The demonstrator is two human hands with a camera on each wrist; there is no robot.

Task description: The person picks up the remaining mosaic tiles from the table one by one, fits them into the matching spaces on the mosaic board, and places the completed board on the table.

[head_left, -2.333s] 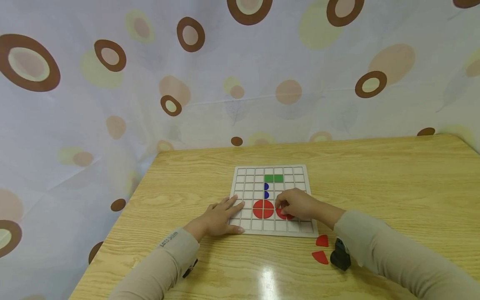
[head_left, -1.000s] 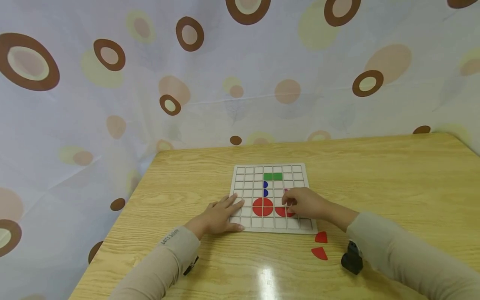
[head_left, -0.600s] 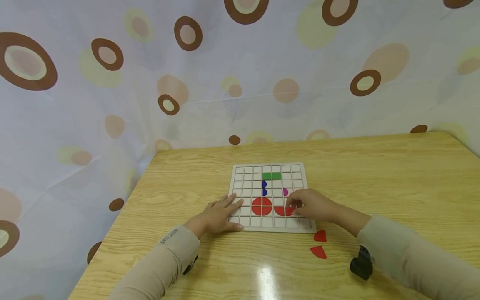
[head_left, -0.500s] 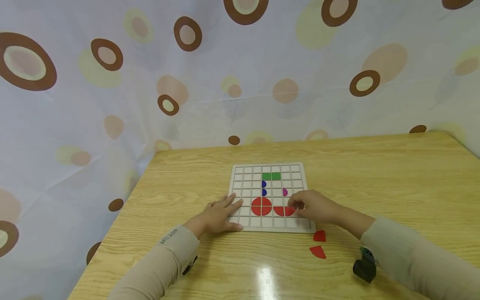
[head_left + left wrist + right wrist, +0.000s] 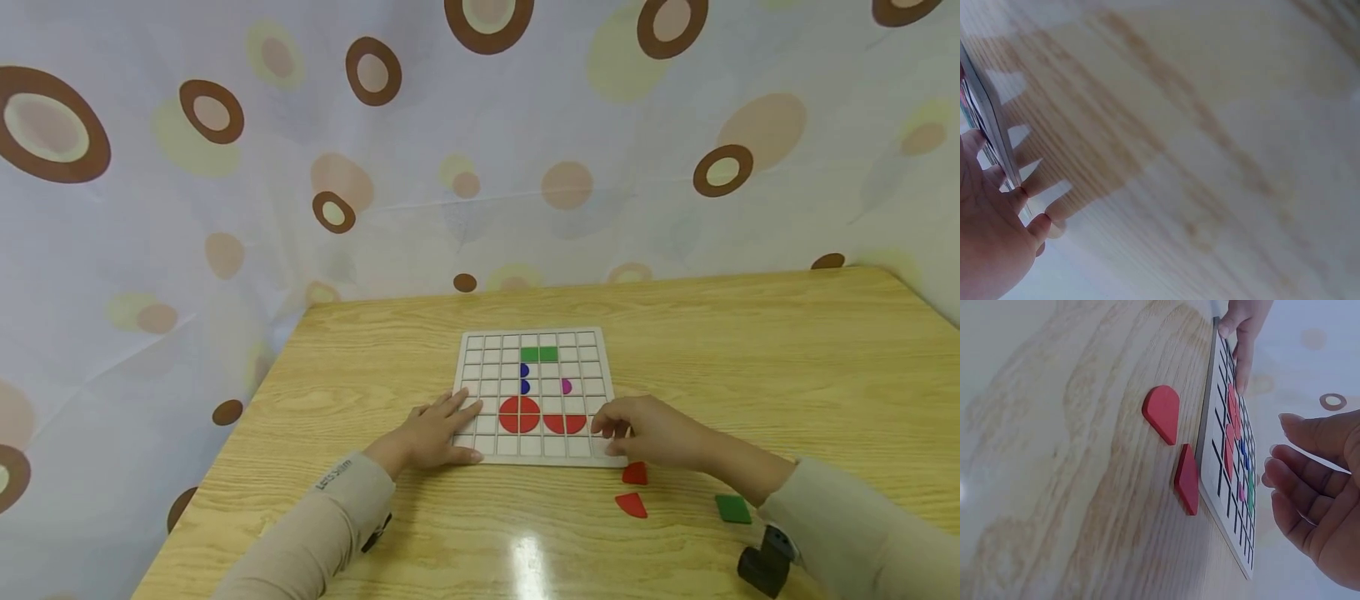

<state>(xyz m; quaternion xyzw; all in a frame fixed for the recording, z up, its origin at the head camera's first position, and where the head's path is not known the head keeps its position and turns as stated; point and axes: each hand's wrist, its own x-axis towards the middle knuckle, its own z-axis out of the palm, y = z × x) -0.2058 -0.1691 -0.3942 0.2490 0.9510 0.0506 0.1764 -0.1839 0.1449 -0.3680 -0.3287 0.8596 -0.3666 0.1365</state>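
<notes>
Left hand splayed on gridded board; right hand, thumb parted, near red pieces.

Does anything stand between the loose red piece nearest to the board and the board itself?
Nothing visible lies on the tabletop between the nearer red piece and the board. Only the right hand hovers above, by the board's near right corner.

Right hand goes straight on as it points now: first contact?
Likely the white grid board, right side; if the right hand skims over it, then a red quarter-circle piece. Height is unclear.
</notes>
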